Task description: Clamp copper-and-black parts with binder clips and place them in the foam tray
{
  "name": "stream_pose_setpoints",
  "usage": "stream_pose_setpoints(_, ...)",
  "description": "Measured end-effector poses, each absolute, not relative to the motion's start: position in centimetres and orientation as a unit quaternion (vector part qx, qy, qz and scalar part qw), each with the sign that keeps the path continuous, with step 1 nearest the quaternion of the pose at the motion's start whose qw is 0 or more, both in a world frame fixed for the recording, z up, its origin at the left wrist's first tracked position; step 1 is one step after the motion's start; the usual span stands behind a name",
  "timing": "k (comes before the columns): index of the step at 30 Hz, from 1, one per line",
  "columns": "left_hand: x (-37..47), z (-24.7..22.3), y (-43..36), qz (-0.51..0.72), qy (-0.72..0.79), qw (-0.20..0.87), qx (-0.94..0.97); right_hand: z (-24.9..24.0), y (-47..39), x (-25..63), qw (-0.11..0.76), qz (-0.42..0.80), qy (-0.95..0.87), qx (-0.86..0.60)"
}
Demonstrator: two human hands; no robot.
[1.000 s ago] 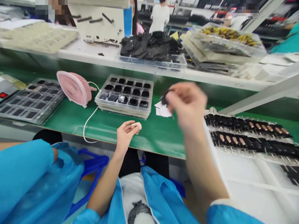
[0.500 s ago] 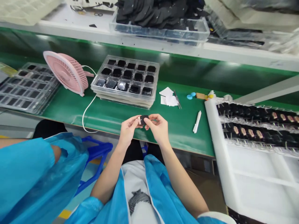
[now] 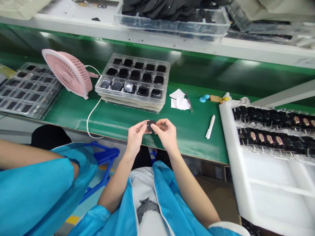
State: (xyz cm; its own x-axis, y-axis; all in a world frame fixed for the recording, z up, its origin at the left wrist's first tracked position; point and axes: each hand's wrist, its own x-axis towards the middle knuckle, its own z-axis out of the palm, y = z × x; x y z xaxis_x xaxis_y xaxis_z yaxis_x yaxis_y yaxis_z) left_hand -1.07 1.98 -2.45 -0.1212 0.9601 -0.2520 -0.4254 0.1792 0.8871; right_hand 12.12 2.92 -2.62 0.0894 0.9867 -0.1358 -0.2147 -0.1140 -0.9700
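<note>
Between my two hands, over the front edge of the green bench, is a small dark, squarish piece (image 3: 150, 126) that looks like a watch case. My left hand (image 3: 135, 135) pinches its left side, and my right hand (image 3: 166, 131) grips the right side with the thumb on its face. Fingers cover much of the piece, so its details are too small to make out. Beyond my hands stands a stack of clear trays (image 3: 133, 98), the top one holding rows of similar black square pieces (image 3: 135, 75).
A pink fan (image 3: 67, 72) and more trays (image 3: 27, 91) stand to the left. Paper scraps (image 3: 180, 101), tweezers (image 3: 189, 102) and a white pen-like stick (image 3: 210, 127) lie right. A white foam tray (image 3: 242, 183) borders the bench. A co-worker's blue sleeve (image 3: 36, 193) is close at left.
The view has shifted slightly. Both hands keep hold of the dark piece, which has turned a little so more of its flat face shows. The co-worker's arm at left has moved.
</note>
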Motion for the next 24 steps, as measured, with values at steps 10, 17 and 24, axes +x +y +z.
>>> stream_pose_setpoints(10,-0.9,-2.3,1.8,0.577,0.478,0.6,0.282,-2.6,2.7,12.2,0.543,0.561,-0.381,-0.495)
stream_pose_setpoints(17,-1.2,-1.9,1.5,0.568,0.471,0.6,0.309,-2.6,2.7,12.5,0.542,0.565,-0.383,-0.49)
stream_pose_setpoints(24,-1.5,-1.9,1.3,0.566,0.469,0.6,0.315,-1.7,2.4,12.5,0.535,0.608,-0.366,-0.458)
